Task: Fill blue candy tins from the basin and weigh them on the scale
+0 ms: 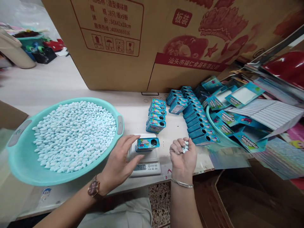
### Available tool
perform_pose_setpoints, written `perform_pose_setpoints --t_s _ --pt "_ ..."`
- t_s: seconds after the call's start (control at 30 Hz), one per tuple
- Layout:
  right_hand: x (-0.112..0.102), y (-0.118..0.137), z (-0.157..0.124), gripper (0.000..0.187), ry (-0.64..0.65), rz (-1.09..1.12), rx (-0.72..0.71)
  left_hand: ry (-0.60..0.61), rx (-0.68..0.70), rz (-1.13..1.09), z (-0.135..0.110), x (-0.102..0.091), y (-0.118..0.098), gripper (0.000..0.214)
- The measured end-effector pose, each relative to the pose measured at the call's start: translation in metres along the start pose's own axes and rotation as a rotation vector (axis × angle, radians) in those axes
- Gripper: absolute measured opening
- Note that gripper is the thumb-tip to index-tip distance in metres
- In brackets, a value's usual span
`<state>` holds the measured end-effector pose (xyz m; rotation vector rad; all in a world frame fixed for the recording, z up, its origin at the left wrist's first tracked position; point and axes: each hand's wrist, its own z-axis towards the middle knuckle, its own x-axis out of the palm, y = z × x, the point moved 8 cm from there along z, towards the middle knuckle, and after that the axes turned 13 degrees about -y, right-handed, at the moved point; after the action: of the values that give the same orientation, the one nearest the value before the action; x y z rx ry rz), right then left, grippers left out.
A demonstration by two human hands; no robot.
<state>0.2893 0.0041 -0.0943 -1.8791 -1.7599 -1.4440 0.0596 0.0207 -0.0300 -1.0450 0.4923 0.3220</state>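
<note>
- A small blue box [146,144] sits on a white scale [155,173], hole upward; the left hand's [118,160] thumb and fingers stand apart beside it, contact unclear.
- The right hand [182,158] curls around pale candies [185,147]; fingers clear of the scale should keep readings true.
- Left, a teal basin [20,160] holds loose candies.
- Beyond, a row of matching boxes [155,127], contents hidden.

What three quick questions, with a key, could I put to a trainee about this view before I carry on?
1. Which hand is curled around some candies?
2. What sits on top of the scale?
3. True or false: the big bowl of candies is to the left of the scale.

Key:
1. The right hand.
2. A small box.
3. True.
</note>
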Motion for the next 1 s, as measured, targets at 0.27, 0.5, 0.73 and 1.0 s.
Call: perform_pose_setpoints --t_s 0.27,0.5,0.73,1.0 --pt "0.071 -0.028 -0.029 0.021 0.140 -0.271 -0.227 0.091 0.079 0.019 0.031 0.044 -0.015 0.048" --pt "0.080 -0.030 -0.039 0.023 0.213 -0.438 -0.429 0.103 0.034 -0.001 0.034 0.054 -0.009 0.031" --pt "0.079 -0.032 -0.038 0.023 0.228 -0.425 -0.422 0.088 0.034 -0.045 0.034 0.054 -0.008 0.034" --pt "0.074 -0.030 -0.025 0.021 0.157 -0.286 -0.243 0.102 0.035 -0.031 0.031 0.056 -0.005 0.033"
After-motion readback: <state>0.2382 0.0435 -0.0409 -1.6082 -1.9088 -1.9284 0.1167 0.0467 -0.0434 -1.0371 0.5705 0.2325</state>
